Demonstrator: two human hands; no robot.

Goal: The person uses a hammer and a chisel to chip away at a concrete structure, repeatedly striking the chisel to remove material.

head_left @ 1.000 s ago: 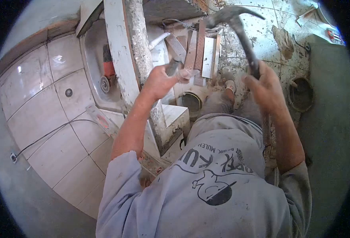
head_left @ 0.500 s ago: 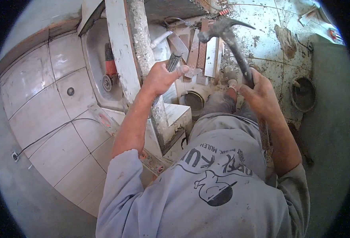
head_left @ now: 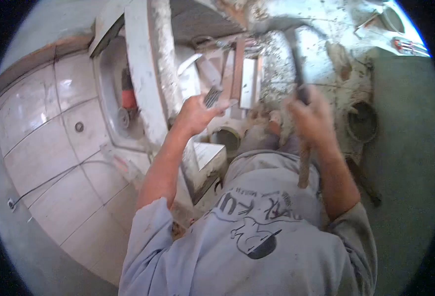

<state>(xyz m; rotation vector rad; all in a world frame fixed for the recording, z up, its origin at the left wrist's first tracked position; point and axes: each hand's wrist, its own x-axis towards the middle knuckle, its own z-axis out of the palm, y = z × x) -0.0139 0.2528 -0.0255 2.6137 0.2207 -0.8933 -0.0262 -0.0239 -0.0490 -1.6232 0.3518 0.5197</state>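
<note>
My left hand [head_left: 197, 114] is closed round a short, dark, ridged metal chisel [head_left: 212, 96], whose upper end sticks out above the fist; its lower end is hidden. In my right hand [head_left: 312, 116] is a claw hammer [head_left: 296, 54], gripped partway along the handle. The hammer's head points away from me and is smeared by motion, while its wooden handle end hangs below the hand over my shirt. The two hands are apart, and hammer and chisel do not touch. Left of my left hand stands a rough plaster-edged white upright [head_left: 146, 69].
An angle grinder [head_left: 128, 96] lies in a grey basin [head_left: 110, 81] at left, beside white tiles [head_left: 40, 143]. Wood and tile strips [head_left: 238, 69] lie ahead. Buckets stand by my legs [head_left: 227, 139] and at right [head_left: 362, 123]. Debris covers the floor [head_left: 316, 64].
The whole view has shifted slightly as my head moved. The hammer has swung a little, its head now blurred and its handle end lower in view. Both hands keep their grips.
</note>
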